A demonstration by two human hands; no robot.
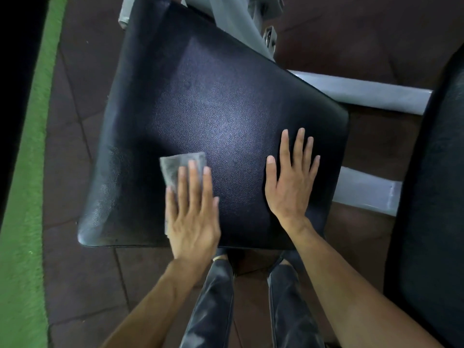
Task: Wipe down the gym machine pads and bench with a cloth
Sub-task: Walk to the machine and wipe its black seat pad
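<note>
A: What lies nearest the camera?

B: Two legs [253, 302] in dark trousers stand on the floor [82, 285], which is laid in dark brown tiles. Both bare forearms reach forward from the bottom edge.

A: State of the left hand?

B: The left hand [192, 219] lies flat, palm down, on the cloth [175, 167]. Its grip is not closed: the fingers are straight and pressed on top of the cloth rather than curled around it.

A: Location of the cloth?

B: The cloth is grey and folded. It lies on the near left part of the pad [213, 101], with its far edge showing beyond the fingertips and a strip showing along the left side of the hand.

A: State of the right hand?

B: The right hand [292, 182] is open, fingers spread, palm flat on the near right part of the pad. It holds nothing and lies apart from the cloth.

A: Describe the pad.

B: The pad is black, grained and glossy, with rounded corners. A sheen shows at its centre.

A: What lies beyond and beside it?

B: A grey metal frame [364, 94] runs out from under the pad to the right and at the top. A second black pad [437, 197] stands at the right edge. A green strip [30, 172] borders the floor on the left.
</note>
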